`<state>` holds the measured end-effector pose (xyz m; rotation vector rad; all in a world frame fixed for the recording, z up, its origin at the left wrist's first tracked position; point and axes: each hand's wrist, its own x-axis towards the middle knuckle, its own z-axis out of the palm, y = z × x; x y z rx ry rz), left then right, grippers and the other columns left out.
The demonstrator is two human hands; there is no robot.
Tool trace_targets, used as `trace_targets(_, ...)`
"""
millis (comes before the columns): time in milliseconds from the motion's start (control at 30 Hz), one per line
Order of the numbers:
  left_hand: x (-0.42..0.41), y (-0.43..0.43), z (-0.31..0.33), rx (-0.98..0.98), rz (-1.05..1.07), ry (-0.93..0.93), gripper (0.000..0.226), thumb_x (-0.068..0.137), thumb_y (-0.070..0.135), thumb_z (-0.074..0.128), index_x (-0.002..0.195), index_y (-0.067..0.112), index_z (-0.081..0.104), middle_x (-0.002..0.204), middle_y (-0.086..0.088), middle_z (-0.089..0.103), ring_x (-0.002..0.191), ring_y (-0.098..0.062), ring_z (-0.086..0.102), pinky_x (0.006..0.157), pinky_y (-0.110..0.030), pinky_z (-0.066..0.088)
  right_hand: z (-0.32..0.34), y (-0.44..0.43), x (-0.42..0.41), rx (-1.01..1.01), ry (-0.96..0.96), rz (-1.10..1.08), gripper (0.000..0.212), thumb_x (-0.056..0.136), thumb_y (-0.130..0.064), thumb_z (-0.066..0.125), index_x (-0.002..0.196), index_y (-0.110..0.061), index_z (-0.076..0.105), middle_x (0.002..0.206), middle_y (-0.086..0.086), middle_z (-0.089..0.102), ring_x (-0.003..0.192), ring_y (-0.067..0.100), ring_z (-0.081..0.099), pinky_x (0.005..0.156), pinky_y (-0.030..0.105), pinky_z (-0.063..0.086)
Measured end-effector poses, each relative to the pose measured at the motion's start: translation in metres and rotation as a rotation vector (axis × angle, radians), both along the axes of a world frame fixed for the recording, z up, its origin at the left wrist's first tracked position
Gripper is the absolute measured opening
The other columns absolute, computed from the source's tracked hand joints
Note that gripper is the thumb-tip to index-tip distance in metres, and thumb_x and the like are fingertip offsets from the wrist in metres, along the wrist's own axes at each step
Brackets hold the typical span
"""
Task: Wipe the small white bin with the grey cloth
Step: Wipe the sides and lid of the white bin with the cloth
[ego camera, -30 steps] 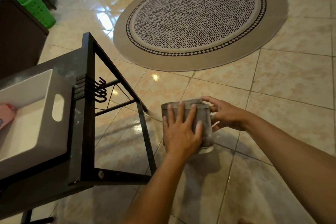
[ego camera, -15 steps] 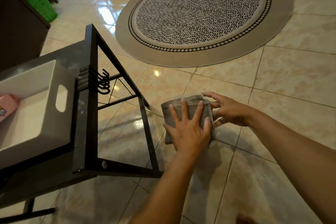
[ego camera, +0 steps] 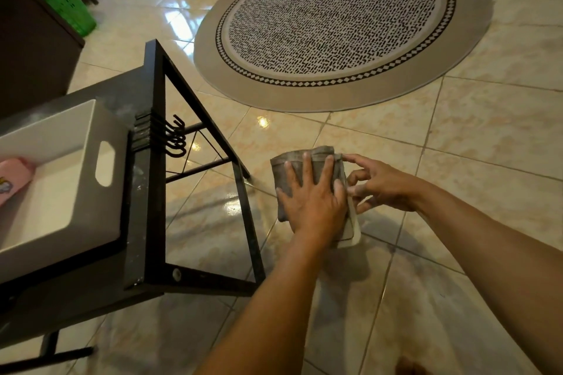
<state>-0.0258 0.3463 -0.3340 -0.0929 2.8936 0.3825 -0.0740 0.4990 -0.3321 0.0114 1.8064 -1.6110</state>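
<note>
At the far left a large white tray point(ego camera: 61, 192) with a slot handle sits on a dark surface point(ego camera: 134, 91) with a black metal frame; a pink object point(ego camera: 13, 178) lies inside the tray at its left edge. Black hooks point(ego camera: 176, 138) hang from the frame's side just right of the tray. Behind, at the upper left, a green basket point(ego camera: 65, 3) stands on the tiled floor point(ego camera: 487, 137) beside dark furniture. Farther right, a round patterned rug point(ego camera: 341, 21) lies on the floor, well apart from the hands.

In the middle, held above the floor and to the right of the frame, the left hand point(ego camera: 313, 204) lies flat with fingers spread, palm pressing the grey cloth point(ego camera: 286, 164) against the near face of the small white bin point(ego camera: 353, 234). The cloth covers nearly all of the bin, so that only a pale strip along its right side and lower right corner shows beneath the hand. The left hand is not closed round anything; it is pressed open on the cloth.

Just to the right, the right hand point(ego camera: 380, 186) meets the bin's right side, index finger reaching along the cloth's top edge and the other fingers curled at the side wall. It appears to be gripping the bin there, though the cloth and the left hand hide how much of it is held. Both forearms reach in from the lower right.
</note>
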Motion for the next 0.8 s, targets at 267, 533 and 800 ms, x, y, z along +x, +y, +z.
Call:
trace_targets(267,0.064,0.004,-0.001,0.010,0.005,0.019,0.060,0.099,0.053,0.017,0.149,0.049,-0.016,0.158,0.001,-0.033,0.141,-0.029,-0.037,0.114,-0.061,-0.008,0.000,0.000,0.000,0.006,0.002,-0.002,0.083,0.085,0.017,0.056,0.150,-0.029,0.033,0.093,0.014,0.059,0.075,0.023,0.069,0.065,0.039,0.061)
trace_targets(533,0.051,0.006,-0.002,0.021,0.029,0.025,0.059,0.099,0.052,0.020,0.147,0.051,-0.015,0.160,-0.001,-0.028,0.143,-0.028,-0.032,0.117,-0.059,-0.002,-0.001,0.015,0.010,-0.027,-0.028,-0.133,0.083,0.087,0.015,0.057,0.150,-0.033,0.031,0.089,0.015,0.054,0.077,0.028,0.067,0.063,0.038,0.060)
trace_targets(800,0.047,-0.004,-0.013,0.059,-0.098,0.138,0.060,0.098,0.053,0.023,0.151,0.050,-0.004,0.162,0.002,-0.020,0.144,-0.025,-0.030,0.117,-0.052,-0.003,0.027,0.023,-0.043,0.381,0.333,0.019,0.035,0.100,-0.021,0.051,0.134,-0.030,0.058,0.124,0.008,0.056,0.101,0.021,0.054,0.083,0.037,0.045)
